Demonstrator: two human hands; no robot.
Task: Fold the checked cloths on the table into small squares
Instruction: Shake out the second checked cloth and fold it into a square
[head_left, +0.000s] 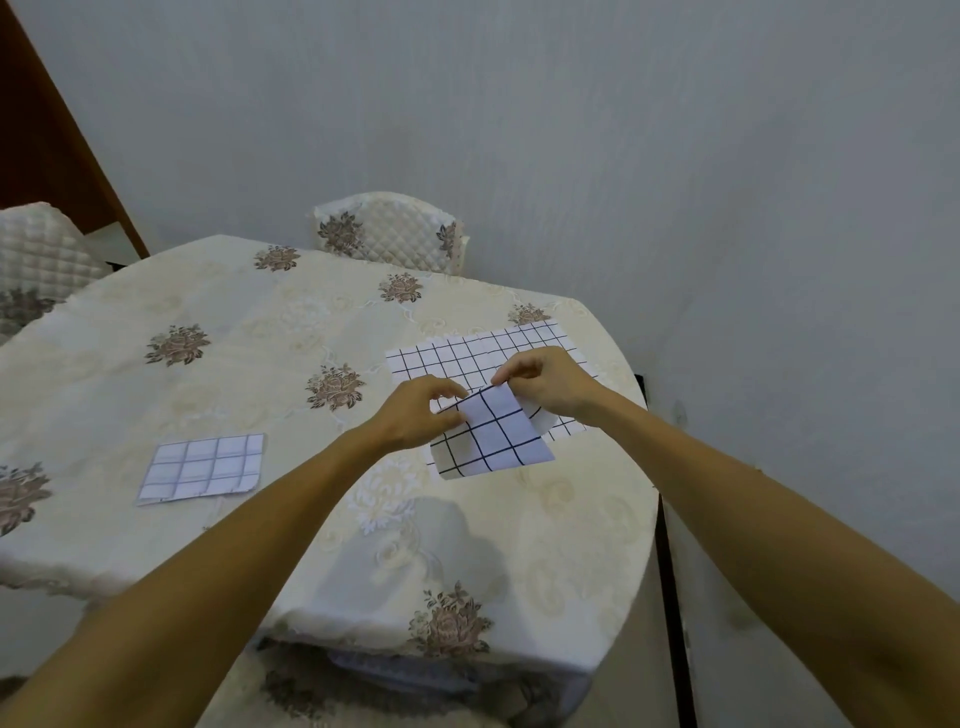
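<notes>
Checked cloths of white fabric with a thin dark grid lie on a cream tablecloth (249, 332) embroidered with brown flower clusters, which covers a rounded table. One partly folded white checked cloth (498, 441) is held just above the right half of the table, its upper corner raised and its lower edge hanging close to the tablecloth. The left hand (415, 415) pinches this cloth at its left edge between thumb and fingers. The right hand (550, 384) pinches the top corner of the same cloth between thumb and forefinger, with the other fingers curled in. Behind the hands, a larger unfolded white checked cloth (457, 353) lies flat on the tablecloth, partly hidden by the hands and by the held piece. Well to the left, a small folded white checked square (202, 467) rests flat on the tablecloth, apart from the other two. Its grid looks fainter and greyer.

At the far side of the table stands a cream quilted chair back (395, 234) with the same brown flower pattern, and a second quilted chair (36, 265) shows at the left edge. A plain grey wall (571, 130) fills the background. No writing or labels can be read on anything in view.
</notes>
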